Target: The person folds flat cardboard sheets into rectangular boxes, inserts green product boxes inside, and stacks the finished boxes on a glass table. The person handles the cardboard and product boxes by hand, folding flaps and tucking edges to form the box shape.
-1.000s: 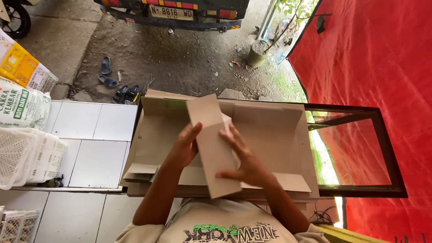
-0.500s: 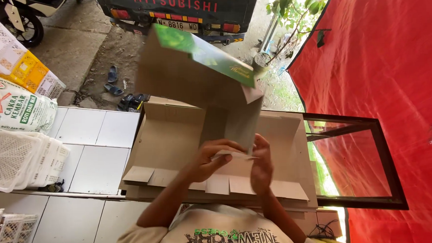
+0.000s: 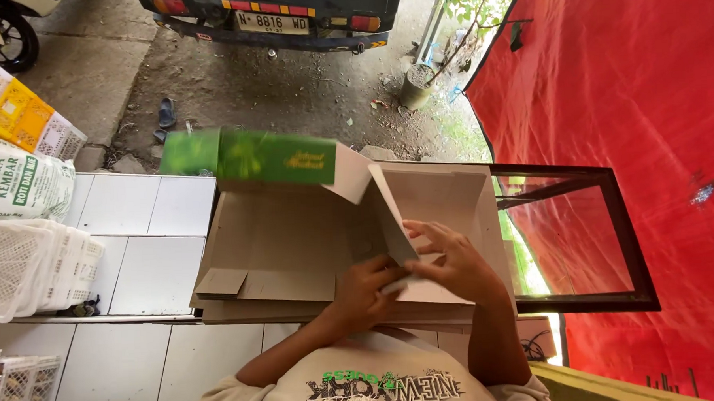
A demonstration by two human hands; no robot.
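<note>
My left hand (image 3: 366, 291) is curled, fingers bent down onto the lower edge of a folded cardboard flap (image 3: 391, 223), pressing it where it meets the stack of flat cardboard sheets (image 3: 280, 258). My right hand (image 3: 446, 261) lies just beside it, touching the same flap from the other side, fingers spread and half open, thumb toward my left hand. Both hands have hold of the one piece; neither is fully closed around it.

The flap belongs to a cardboard box (image 3: 292, 167) being handled half folded. Its plain brown inside faces me; its printed green outer face stands up beyond my hands, blurred, running away to the left. A pale corner panel tilts between the green face and the flap under my fingers.

Below both hands the stack of flat sheets lies on the white tiled table (image 3: 148, 231), which stretches off to my left. Small loose tabs of the top sheet show left of my left hand, near the stack's front edge.

Farther left of my left hand: white plastic mesh trays (image 3: 27, 267) stacked on the table, and beyond them a printed sack (image 3: 20, 184) and yellow and white cartons (image 3: 14, 110).

Right of my right hand: a dark-framed glass panel (image 3: 580, 232), then red tarpaulin (image 3: 630, 96). Past the box, on bare ground, the rear of a vehicle (image 3: 279, 13).
</note>
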